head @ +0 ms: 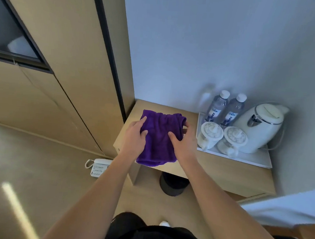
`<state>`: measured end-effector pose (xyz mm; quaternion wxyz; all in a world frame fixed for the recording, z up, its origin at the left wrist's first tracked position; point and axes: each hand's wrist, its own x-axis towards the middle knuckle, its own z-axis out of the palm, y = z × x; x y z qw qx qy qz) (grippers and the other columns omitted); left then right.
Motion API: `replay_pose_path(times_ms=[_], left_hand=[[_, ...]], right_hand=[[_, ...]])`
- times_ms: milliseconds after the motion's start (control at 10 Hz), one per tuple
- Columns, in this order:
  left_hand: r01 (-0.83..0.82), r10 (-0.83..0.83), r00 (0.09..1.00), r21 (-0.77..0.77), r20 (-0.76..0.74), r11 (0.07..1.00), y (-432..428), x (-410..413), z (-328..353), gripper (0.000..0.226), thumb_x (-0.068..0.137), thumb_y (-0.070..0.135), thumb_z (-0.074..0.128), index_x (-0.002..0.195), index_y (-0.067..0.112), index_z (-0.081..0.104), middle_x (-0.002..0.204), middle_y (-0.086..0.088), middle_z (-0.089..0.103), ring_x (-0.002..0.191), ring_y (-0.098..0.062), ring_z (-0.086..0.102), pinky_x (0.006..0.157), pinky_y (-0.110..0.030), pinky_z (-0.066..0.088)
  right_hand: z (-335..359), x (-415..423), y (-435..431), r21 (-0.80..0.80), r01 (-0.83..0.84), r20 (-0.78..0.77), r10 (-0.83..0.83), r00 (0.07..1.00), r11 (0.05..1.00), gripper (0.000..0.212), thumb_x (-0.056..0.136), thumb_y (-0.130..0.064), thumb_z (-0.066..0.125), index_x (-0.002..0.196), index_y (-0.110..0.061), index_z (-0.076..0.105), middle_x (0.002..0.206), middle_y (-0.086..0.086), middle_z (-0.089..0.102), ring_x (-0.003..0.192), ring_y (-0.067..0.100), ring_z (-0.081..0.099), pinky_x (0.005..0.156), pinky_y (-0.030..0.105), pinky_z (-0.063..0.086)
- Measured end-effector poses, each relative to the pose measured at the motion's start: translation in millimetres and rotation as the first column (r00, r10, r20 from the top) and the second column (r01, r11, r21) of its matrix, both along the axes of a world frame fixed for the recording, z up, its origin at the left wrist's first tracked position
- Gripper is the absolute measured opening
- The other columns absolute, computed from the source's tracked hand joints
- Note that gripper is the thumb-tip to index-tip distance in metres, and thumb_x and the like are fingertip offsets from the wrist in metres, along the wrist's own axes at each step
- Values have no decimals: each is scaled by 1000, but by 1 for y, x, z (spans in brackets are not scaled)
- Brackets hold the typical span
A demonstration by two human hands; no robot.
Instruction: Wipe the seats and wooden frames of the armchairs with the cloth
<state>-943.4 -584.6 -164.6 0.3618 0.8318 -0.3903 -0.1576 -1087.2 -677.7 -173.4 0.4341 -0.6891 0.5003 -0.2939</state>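
Cloth (157, 137) on the left part of a desk (214, 167), tray (252, 158) to its right.

The left hand (133, 136) rests on the cloth's left side; the right hand (185, 141) holds its right edge. On the tray, two bottles (217, 106) stand far, two lidded cups (211, 133) near, and a kettle (261, 129) sits right of them. A wall (212, 48) lies behind the desk and a wardrobe (64, 58) to its left. Under the desk is a bin (173, 185), with a telephone (99, 167) lower left.
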Motion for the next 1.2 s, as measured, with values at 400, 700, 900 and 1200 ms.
replay_pose_path(times_ms=[400, 700, 900, 1200], left_hand=[[104, -102, 993, 48, -51, 993, -67, 73, -48, 39, 102, 18, 50, 141, 24, 51, 137, 3, 53, 125, -13, 49, 100, -20, 31], [304, -361, 916, 287, 172, 908, -69, 80, -64, 50, 98, 28, 59, 146, 24, 46, 152, 3, 39, 139, -17, 36, 117, -35, 31], [348, -521, 844, 606, 130, 715, -42, 65, -92, 64, 99, 30, 58, 155, 27, 27, 166, 3, 8, 151, -19, 16, 120, -37, 27], [-107, -77, 950, -544, -303, 832, -28, 79, 132, 19, 95, 20, 62, 114, 25, 66, 111, 12, 70, 100, -3, 65, 83, -17, 48]], right_hand=[[-35, 58, -51, 167, 166, -17, -165, 986, 972, 60, 93, -18, 69, 145, -20, 38, 112, -2, 59, 97, 14, 58, 83, 26, 42], [-56, 73, -41, -140, 2, -560, -81, 824, 990, 60, 93, -21, 63, 146, -21, 36, 146, 5, 33, 129, 27, 37, 104, 38, 42], [-73, 70, -25, 99, -362, -613, 343, 712, 927, 52, 97, -24, 59, 146, -21, 45, 152, -6, 37, 133, 15, 45, 105, 32, 45], [108, 30, -40, 111, -354, 128, 340, 932, 929, 11, 96, -27, 66, 96, -17, 70, 85, -2, 70, 74, 11, 64, 72, 28, 48]])
